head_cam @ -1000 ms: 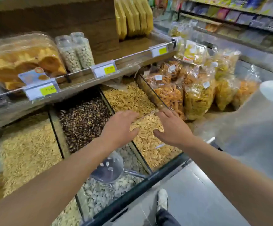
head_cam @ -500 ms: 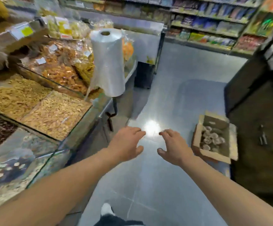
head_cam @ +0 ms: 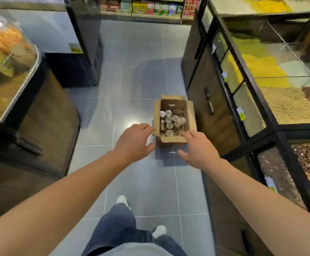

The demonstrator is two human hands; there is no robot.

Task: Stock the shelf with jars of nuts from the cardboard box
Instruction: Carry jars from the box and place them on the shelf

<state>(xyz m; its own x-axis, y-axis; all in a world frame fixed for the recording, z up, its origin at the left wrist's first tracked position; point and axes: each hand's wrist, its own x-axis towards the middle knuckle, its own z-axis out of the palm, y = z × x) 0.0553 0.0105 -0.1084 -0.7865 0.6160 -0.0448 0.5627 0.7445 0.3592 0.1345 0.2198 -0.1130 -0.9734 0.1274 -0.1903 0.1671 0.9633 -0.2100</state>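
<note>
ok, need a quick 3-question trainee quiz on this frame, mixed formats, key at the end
1. True or false: the cardboard box stands on the floor with its flaps open.
2. Multiple choice: what does the left hand hold? A) a jar B) a box flap C) nothing
3. Fill in: the jars in the box are seen from above, so mostly their ____ show.

Key:
1. True.
2. C. It is open in front of the box's left flap; the right hand is open and empty too.
3. Lids.
</note>
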